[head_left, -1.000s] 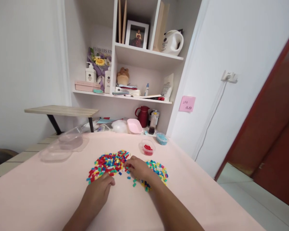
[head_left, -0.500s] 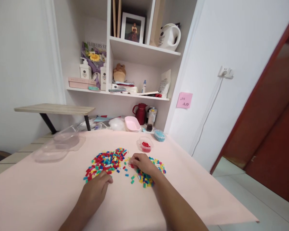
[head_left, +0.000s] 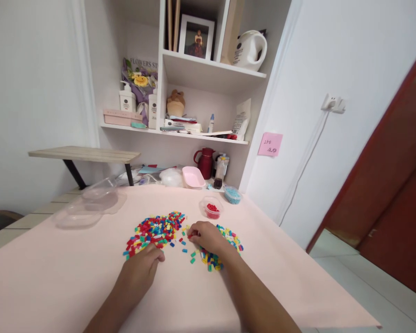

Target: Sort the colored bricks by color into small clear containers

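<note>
Small coloured toy bricks lie in two heaps on a pink tablecloth (head_left: 180, 296). My left hand (head_left: 143, 266) rests at the near edge of the left heap (head_left: 156, 230), fingers curled; whatever they may hold is hidden. Over the left side of the right heap (head_left: 230, 237) is my right hand (head_left: 206, 237), its fingers bent together around a red brick (head_left: 193, 234) that shows at the fingertips. Several loose bricks (head_left: 184, 250) are scattered between the hands. Beyond the right hand stands a clear tub of red bricks (head_left: 212, 211).
A clear tub with light-blue pieces (head_left: 232, 196) stands behind the red one. Clear plastic containers (head_left: 79, 217) lie at the left, below a small wooden stand (head_left: 85, 154). Along the back are a pink tray (head_left: 193, 177), a red jug (head_left: 205, 163) and a bottle (head_left: 219, 178).
The camera view has shifted slightly, so the scene sits a little further right. My right hand's fingers have drawn in, with red showing at their tips. My left hand stays by the heap.
</note>
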`<state>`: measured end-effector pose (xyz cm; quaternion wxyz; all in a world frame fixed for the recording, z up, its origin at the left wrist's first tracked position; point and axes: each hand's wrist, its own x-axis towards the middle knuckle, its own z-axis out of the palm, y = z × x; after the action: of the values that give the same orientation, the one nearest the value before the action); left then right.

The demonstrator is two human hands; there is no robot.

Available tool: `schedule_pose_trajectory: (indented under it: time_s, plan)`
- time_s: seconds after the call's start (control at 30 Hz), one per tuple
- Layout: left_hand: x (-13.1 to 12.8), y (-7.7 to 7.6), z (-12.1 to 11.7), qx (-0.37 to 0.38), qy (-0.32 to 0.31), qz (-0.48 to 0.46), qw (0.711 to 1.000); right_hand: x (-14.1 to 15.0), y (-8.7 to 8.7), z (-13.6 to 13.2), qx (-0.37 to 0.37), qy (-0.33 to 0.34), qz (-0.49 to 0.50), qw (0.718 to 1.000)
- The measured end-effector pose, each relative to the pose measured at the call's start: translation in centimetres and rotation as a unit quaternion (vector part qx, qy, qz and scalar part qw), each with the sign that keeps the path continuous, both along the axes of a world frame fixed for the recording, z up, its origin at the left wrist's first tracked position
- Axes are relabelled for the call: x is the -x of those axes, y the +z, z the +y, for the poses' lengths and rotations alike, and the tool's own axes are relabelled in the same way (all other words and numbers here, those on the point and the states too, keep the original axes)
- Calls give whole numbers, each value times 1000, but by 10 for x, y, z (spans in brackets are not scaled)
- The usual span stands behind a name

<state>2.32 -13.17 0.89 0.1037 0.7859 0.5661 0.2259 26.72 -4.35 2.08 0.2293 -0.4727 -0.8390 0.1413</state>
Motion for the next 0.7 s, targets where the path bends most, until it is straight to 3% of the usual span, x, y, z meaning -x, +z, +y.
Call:
schedule_pose_trajectory:
  time_s: [0.13, 0.27, 0.4, 0.5, 0.6, 0.7]
  plan:
    - [0, 0, 1, -6, 1, -5, 1000, 4, 1, -1, -6, 14, 5, 1000]
    - [-1, 1, 1, 0, 9, -1, 1000, -6, 3, 4, 41, 25, 144, 988]
    - [-1, 0, 1, 13, 9, 2, 1000, -21, 8, 15, 50, -22, 319, 946]
    - [0, -2, 1, 18, 9, 1, 1000, -33, 9, 26, -1, -96, 427, 899]
    - [0, -4, 2, 17, 8, 1, 1000, -44, 5, 38, -55, -176, 474, 861]
    - [0, -5, 2, 13, 5, 5, 1000, -55, -1, 47, -74, -207, 483, 848]
